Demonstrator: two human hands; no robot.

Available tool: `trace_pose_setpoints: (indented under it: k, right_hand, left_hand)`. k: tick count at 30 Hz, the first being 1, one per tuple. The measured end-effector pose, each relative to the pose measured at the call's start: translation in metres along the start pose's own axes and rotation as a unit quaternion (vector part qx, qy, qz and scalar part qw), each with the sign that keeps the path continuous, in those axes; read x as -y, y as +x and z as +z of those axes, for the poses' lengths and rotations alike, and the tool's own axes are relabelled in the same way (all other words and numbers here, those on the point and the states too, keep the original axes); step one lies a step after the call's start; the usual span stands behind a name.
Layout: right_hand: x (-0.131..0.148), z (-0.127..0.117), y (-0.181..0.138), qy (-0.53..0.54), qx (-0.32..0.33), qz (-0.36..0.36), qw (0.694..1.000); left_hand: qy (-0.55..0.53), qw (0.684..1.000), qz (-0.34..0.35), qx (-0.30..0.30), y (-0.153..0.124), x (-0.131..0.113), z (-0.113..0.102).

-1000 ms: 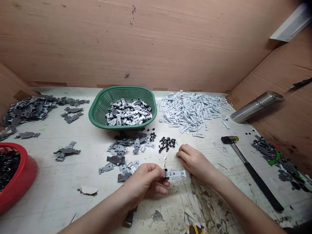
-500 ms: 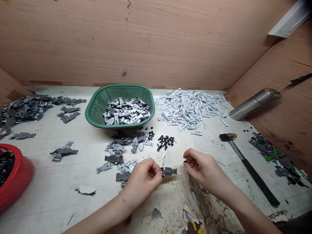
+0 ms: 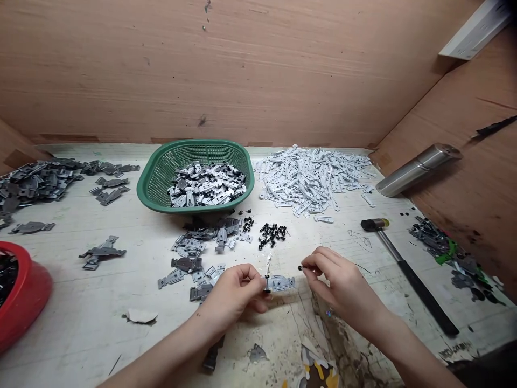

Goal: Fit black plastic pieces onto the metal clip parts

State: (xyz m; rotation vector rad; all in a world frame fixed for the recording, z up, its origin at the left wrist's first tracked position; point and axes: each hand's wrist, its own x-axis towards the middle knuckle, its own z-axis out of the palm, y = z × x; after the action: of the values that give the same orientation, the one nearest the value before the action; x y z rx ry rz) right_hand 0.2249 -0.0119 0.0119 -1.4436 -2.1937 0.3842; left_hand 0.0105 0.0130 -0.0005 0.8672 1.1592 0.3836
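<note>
Brown boards enclose the bench. At lower centre, the left hand pinches a grey part by one end, perhaps leaving the other free; the right hand, nearly closed, holds a small black piece near it.

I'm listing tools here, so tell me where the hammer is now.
In the head view, the hammer lies on the right side of the table, between the right hand and a pile of dark parts.
</note>
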Motion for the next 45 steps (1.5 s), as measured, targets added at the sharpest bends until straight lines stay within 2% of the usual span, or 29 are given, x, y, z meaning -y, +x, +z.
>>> trace_pose_setpoints:
  k: [5,10,18,26,30,33,38,41,43,45]
  right_hand:
    - [0.006,0.005,-0.003,0.078,-0.024,-0.020,0.996]
    - [0.010,0.017,-0.005,0.113,-0.019,-0.051,0.992]
    - [0.006,0.018,-0.009,0.155,0.030,-0.032,0.987]
    - [0.010,0.019,-0.009,0.156,0.021,-0.019,0.987]
    - [-0.002,0.012,0.000,0.165,0.026,0.018,0.986]
    - [-0.014,0.016,0.020,0.130,0.022,0.040,0.990]
    - [-0.020,0.038,0.058,-0.013,0.065,-0.030,0.997]
    - [-0.036,0.032,0.072,-0.108,0.036,0.038,0.993]
    - [-0.059,0.016,0.075,-0.149,0.001,0.106,0.983]
    - [-0.085,-0.003,0.071,-0.184,-0.011,0.144,0.972]
  left_hand:
    - [0.000,1.000,0.000,-0.008,-0.004,-0.004,0.003]
    - [-0.004,1.000,0.013,-0.006,-0.003,-0.002,0.003]
    - [-0.017,0.999,0.043,0.006,-0.002,0.002,0.000]
    - [-0.019,0.998,0.051,-0.001,-0.003,0.001,0.001]
    - [-0.024,0.998,0.054,-0.006,-0.004,-0.001,0.001]
    - [-0.017,0.999,0.030,-0.004,-0.005,-0.003,0.002]
    - [-0.005,1.000,0.018,0.006,-0.006,-0.004,0.003]
    - [-0.002,1.000,0.017,0.006,-0.006,-0.004,0.002]
    - [-0.001,1.000,0.022,0.007,-0.005,-0.004,0.002]
    - [0.000,1.000,0.022,0.008,-0.005,-0.004,0.001]
